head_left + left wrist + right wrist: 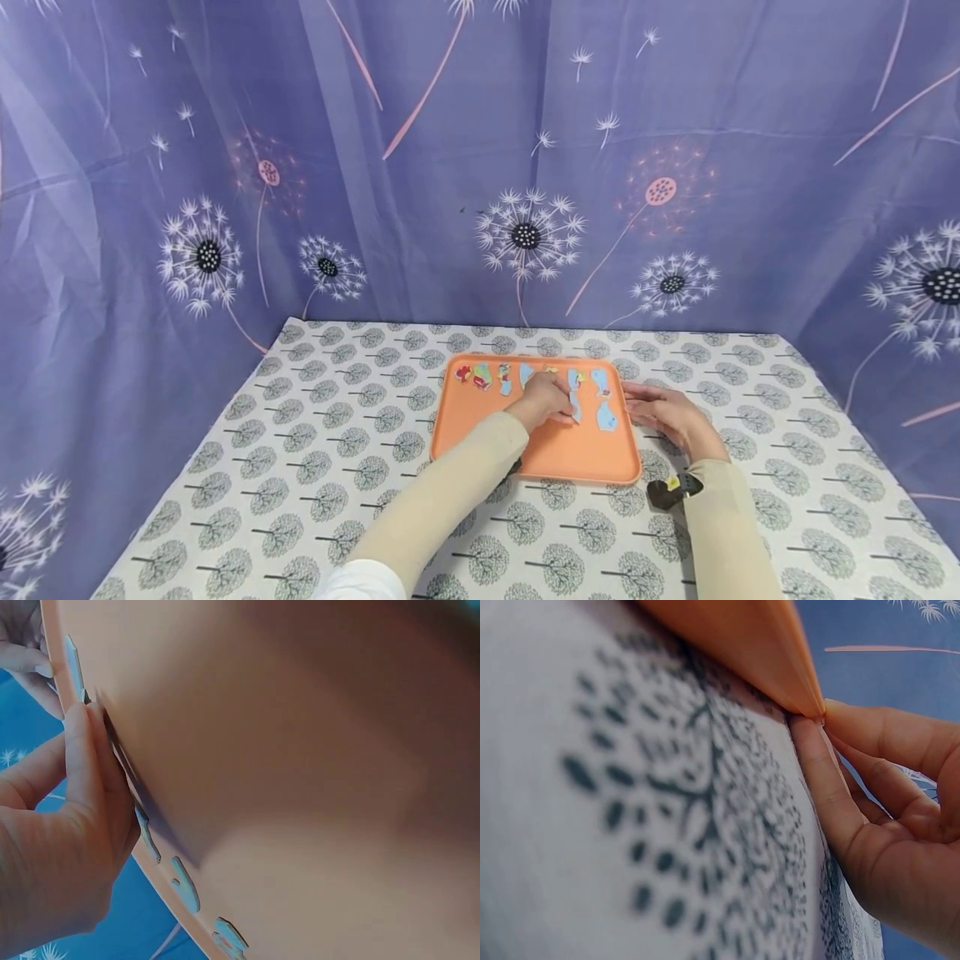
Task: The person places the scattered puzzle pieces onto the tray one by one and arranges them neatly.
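My left hand (546, 398) reaches over the orange tray (592, 458), and its fingertips pinch a light-blue puzzle piece (575, 408) low over the tray floor. In the left wrist view, the thin edge of that piece (129, 771) shows beside the fingers, which hide part of it. My right hand (671, 417) is at the tray's right side. Its thumb and forefinger hold the tray rim (810, 697) close to the tablecloth. Right of the pinched piece lies another blue puzzle piece (607, 417).
Several picture puzzle pieces line the tray's far side, among them a red one (463, 373), a green-and-red one (482, 377) and a blue one (601, 382). The tray rests on a tree-print tablecloth (360, 500). A purple dandelion curtain (420, 233) hangs behind the table.
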Demonstrator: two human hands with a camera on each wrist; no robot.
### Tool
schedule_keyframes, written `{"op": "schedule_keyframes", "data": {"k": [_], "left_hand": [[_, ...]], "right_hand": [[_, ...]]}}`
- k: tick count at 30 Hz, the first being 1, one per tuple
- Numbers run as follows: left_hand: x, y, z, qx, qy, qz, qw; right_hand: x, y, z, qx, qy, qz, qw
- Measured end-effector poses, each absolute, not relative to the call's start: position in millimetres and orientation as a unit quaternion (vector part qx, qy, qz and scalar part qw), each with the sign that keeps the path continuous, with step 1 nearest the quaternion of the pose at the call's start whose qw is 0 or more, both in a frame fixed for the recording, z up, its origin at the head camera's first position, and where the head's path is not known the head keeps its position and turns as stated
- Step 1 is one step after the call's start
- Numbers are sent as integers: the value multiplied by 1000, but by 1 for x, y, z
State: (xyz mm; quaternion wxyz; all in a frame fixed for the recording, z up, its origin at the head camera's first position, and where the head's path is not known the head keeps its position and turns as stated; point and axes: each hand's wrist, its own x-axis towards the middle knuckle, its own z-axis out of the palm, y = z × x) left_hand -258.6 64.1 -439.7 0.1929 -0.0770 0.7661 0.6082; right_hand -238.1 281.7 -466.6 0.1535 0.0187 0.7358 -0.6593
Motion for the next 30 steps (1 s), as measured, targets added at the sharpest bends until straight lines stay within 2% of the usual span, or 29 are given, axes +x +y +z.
{"op": "schedule_keyframes", "data": {"k": [30], "left_hand": [[-251, 73, -440, -71, 783, 589, 185]], "right_hand": [[-234, 285, -466, 41, 743, -651, 150]]}}
